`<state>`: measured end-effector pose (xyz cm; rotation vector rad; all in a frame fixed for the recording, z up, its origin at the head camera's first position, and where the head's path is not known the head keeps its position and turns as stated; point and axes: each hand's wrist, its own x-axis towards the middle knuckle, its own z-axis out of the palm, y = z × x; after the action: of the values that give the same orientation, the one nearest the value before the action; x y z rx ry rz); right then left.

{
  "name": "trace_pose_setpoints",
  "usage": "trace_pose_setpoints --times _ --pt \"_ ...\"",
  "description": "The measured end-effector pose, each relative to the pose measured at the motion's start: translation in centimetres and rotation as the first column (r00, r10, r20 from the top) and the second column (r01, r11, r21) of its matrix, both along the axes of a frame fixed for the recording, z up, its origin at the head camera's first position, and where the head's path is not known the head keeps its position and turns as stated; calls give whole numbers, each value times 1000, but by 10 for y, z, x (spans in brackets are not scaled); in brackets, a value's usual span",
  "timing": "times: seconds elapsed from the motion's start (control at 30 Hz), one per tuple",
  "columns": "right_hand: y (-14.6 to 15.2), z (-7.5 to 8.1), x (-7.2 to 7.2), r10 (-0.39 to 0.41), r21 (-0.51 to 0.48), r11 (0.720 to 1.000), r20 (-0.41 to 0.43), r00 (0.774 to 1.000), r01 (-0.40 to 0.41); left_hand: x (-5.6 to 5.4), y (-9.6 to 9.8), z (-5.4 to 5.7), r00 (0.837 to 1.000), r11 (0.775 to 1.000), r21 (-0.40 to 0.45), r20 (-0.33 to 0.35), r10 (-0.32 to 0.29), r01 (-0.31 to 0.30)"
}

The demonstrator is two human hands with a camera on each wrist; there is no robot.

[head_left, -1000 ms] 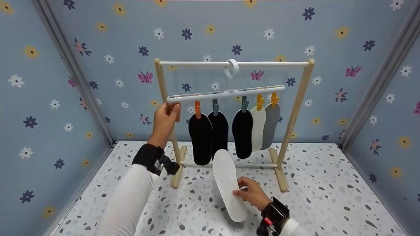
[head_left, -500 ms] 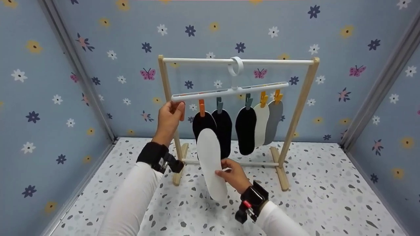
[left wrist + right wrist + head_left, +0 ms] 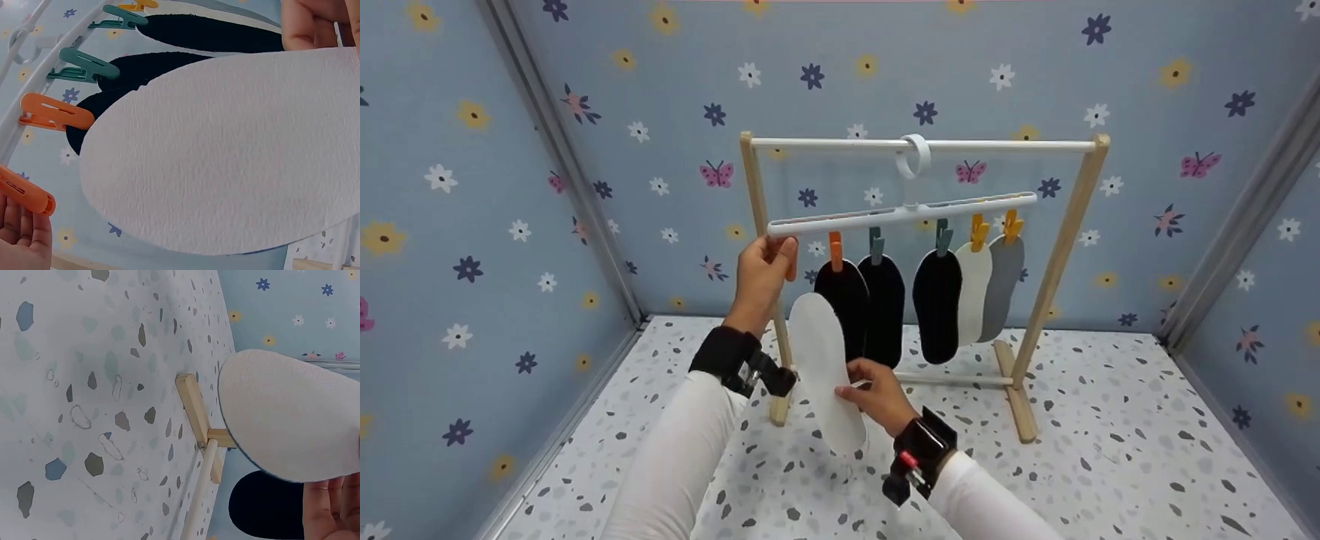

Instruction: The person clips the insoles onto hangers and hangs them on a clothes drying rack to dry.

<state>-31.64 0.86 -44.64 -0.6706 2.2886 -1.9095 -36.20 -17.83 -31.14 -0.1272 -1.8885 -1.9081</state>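
Note:
With curled fingers and thumb, my left hand [image 3: 761, 279] pinches an orange clothespin [image 3: 27, 192] at the left end of a white hanger [image 3: 840, 223]. My right hand [image 3: 879, 394] pinches a white insole [image 3: 826, 367] by its right edge, about midway along. The insole slants upward, its upper end below my left hand, and partly covers a black insole [image 3: 841, 296] in the head view. That black one hangs from a second orange clothespin [image 3: 835, 251]. Beside it are another black insole [image 3: 886, 311] on a green clothespin [image 3: 876, 246] and a third black insole [image 3: 937, 307].
A pale insole [image 3: 973, 296] and a grey insole [image 3: 1005, 289] hang at the right from yellow clothespins [image 3: 979, 232]. The hanger tilts, left end lower, hooked by its ring [image 3: 916, 156] on a wooden rack [image 3: 1061, 262]. The rack stands on a speckled surface [image 3: 1117, 450] before flowered walls.
My right hand has brought the white insole up and leftward, across the hanging black insoles and closer to the left hand. The left hand keeps its hold at the hanger's end.

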Motion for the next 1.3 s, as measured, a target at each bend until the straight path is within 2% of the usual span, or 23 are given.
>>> trace_pose_setpoints --times 0.27,0.43,0.53,0.7,1.17,1.3 --pt "-11 3 -2 2 -16 1000 -25 1000 -2 -4 3 -2 998 999 3 45 39 -39" --pt "-12 25 12 -9 -31 1000 -39 999 7 -4 3 -2 1000 999 21 20 24 -25" --pt "-14 34 18 -13 -34 999 -46 999 11 -3 3 -1 999 999 12 33 33 -34" --pt "-17 34 14 -7 -57 998 -46 999 4 -2 2 0 992 997 -28 97 76 -74" --pt "-18 30 12 -3 -66 998 -42 999 0 -2 2 1 991 996 -53 114 76 -71" --pt "-20 18 4 0 -67 998 -38 999 -2 -2 2 1 991 996 -47 113 78 -73"
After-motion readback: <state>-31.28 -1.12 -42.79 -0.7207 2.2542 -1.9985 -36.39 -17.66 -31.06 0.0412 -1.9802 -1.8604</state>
